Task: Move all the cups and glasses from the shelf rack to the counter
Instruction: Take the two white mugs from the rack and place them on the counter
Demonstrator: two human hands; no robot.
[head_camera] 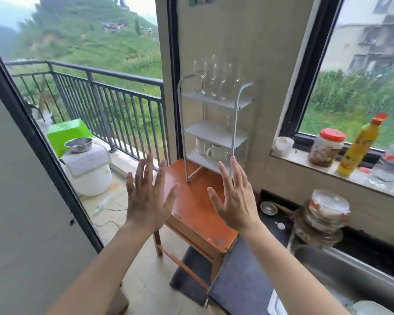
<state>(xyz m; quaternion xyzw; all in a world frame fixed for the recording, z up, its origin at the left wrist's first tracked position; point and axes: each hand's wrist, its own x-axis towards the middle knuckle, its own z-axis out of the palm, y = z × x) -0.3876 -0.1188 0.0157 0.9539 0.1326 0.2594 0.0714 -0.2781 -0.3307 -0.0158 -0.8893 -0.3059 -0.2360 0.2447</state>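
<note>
A white three-tier shelf rack (214,133) stands on an orange wooden table (191,201) against the wall. Several clear wine glasses (214,78) stand upright on its top tier. A clear tumbler (229,120) sits on the middle tier. White mugs (214,151) sit on the bottom tier. My left hand (148,196) and my right hand (234,198) are both raised in front of the rack, palms forward, fingers spread, holding nothing. The dark counter (273,221) lies to the right of the table.
A stack of lidded containers (323,214) and a small metal dish (268,208) sit on the counter beside a steel sink (350,269). The windowsill holds a jar (328,146), a yellow bottle (359,146) and a white cup (282,146). The open balcony door is at left.
</note>
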